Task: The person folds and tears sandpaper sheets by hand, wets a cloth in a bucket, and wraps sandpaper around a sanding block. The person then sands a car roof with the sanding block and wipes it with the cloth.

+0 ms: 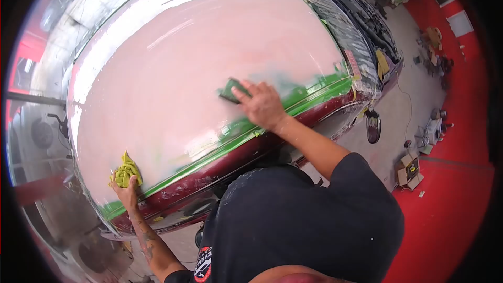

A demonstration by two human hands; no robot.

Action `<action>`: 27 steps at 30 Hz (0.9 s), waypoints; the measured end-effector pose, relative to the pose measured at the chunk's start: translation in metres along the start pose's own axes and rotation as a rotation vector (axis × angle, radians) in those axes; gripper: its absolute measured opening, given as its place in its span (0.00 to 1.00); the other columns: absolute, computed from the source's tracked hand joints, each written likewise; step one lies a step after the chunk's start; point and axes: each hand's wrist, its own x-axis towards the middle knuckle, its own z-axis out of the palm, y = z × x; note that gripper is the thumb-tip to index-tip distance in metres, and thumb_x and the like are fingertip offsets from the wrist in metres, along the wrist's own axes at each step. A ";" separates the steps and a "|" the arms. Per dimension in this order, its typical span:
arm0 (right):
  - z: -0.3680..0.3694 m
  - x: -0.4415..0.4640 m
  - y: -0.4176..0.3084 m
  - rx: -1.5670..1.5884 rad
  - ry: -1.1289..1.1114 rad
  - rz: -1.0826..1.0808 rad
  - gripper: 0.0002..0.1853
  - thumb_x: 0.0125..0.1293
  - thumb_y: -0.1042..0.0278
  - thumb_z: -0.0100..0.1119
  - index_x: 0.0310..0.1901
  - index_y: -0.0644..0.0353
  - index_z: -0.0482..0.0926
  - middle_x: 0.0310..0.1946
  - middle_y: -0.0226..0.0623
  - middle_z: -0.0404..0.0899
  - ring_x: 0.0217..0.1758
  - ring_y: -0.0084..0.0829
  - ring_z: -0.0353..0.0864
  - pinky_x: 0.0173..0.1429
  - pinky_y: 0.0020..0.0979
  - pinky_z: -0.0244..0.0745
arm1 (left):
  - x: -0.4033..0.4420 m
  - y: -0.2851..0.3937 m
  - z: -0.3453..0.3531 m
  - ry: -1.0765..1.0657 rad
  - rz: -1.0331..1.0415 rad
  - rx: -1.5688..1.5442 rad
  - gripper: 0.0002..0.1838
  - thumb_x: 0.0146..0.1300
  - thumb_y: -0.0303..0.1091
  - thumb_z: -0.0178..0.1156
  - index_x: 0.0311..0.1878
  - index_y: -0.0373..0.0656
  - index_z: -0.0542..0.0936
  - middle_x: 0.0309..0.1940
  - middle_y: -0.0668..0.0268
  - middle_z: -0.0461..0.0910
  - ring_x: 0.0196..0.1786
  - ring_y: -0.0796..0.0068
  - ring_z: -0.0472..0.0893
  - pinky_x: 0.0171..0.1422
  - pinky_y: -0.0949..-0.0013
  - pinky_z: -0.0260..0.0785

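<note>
A car roof (pixel 173 68), pale pink with green along its near edge, fills the middle of the head view. My right hand (pixel 263 106) is closed on a dark green pad (pixel 230 90) pressed against the roof, right of its middle. At the near left corner of the roof my left hand (pixel 126 191) holds a crumpled yellow-green cloth (pixel 126 172). The cloth touches the roof surface. Most of the fingers of my left hand are hidden by the cloth.
Dark red body side (pixel 183 192) runs along the near roof edge. A side mirror (pixel 373 127) sticks out at the right. An open cardboard box (pixel 409 171) stands on the floor further right. Another vehicle (pixel 42 126) is at the far left.
</note>
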 end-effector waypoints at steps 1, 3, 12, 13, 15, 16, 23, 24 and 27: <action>-0.004 -0.002 0.036 -0.067 0.031 0.074 0.24 0.61 0.53 0.63 0.59 0.49 0.80 0.57 0.39 0.78 0.50 0.41 0.76 0.53 0.43 0.75 | 0.008 0.011 0.009 0.001 0.027 0.006 0.47 0.54 0.43 0.76 0.72 0.30 0.64 0.71 0.48 0.65 0.72 0.58 0.65 0.77 0.59 0.54; -0.008 -0.012 0.131 -0.261 0.100 0.316 0.23 0.65 0.53 0.60 0.61 0.49 0.79 0.58 0.37 0.78 0.51 0.43 0.77 0.54 0.43 0.75 | 0.023 0.028 0.037 0.013 0.048 -0.038 0.50 0.47 0.48 0.80 0.70 0.34 0.68 0.75 0.42 0.57 0.78 0.48 0.57 0.80 0.55 0.50; -0.028 -0.032 0.099 -0.111 0.035 0.428 0.26 0.59 0.55 0.66 0.61 0.47 0.79 0.61 0.36 0.77 0.52 0.44 0.76 0.56 0.44 0.74 | 0.020 0.316 0.156 -0.232 0.666 -0.226 0.25 0.49 0.30 0.73 0.51 0.38 0.79 0.45 0.52 0.84 0.48 0.55 0.85 0.53 0.60 0.77; -0.030 -0.037 0.079 -0.033 0.020 0.314 0.26 0.58 0.57 0.67 0.60 0.47 0.79 0.61 0.36 0.76 0.51 0.42 0.75 0.55 0.43 0.74 | 0.012 0.358 0.170 -0.259 0.789 -0.279 0.22 0.49 0.27 0.72 0.51 0.40 0.80 0.42 0.55 0.86 0.46 0.60 0.86 0.51 0.62 0.78; -0.032 -0.038 0.087 -0.022 0.044 0.269 0.26 0.58 0.57 0.67 0.60 0.47 0.79 0.60 0.36 0.77 0.50 0.41 0.75 0.55 0.42 0.74 | -0.002 0.428 0.198 -0.347 0.914 -0.357 0.23 0.48 0.27 0.73 0.49 0.41 0.79 0.40 0.54 0.85 0.44 0.57 0.86 0.49 0.61 0.77; -0.033 -0.038 0.094 -0.016 0.054 0.218 0.26 0.57 0.57 0.68 0.59 0.46 0.80 0.60 0.35 0.77 0.50 0.40 0.75 0.55 0.42 0.73 | -0.010 0.457 0.207 -0.373 0.967 -0.378 0.23 0.48 0.27 0.73 0.49 0.41 0.78 0.40 0.53 0.84 0.44 0.55 0.86 0.49 0.61 0.77; -0.008 0.022 0.230 -0.166 0.101 0.572 0.22 0.64 0.57 0.61 0.60 0.46 0.78 0.61 0.31 0.77 0.55 0.43 0.74 0.57 0.44 0.72 | -0.003 0.425 0.215 -0.272 0.826 -0.232 0.25 0.48 0.26 0.72 0.52 0.43 0.78 0.47 0.53 0.82 0.51 0.51 0.82 0.55 0.56 0.75; -0.009 0.009 0.225 -0.173 0.080 0.556 0.23 0.63 0.56 0.63 0.61 0.47 0.78 0.63 0.32 0.76 0.55 0.43 0.74 0.59 0.44 0.71 | -0.004 0.385 0.200 -0.199 0.790 -0.241 0.27 0.47 0.25 0.72 0.53 0.44 0.78 0.49 0.54 0.81 0.53 0.51 0.81 0.56 0.55 0.75; -0.046 -0.065 0.182 -0.062 0.048 0.377 0.26 0.60 0.58 0.66 0.62 0.46 0.79 0.63 0.32 0.75 0.52 0.42 0.73 0.58 0.43 0.71 | -0.031 0.252 0.143 0.093 0.672 -0.228 0.27 0.52 0.27 0.74 0.55 0.34 0.76 0.51 0.51 0.80 0.53 0.57 0.81 0.58 0.59 0.76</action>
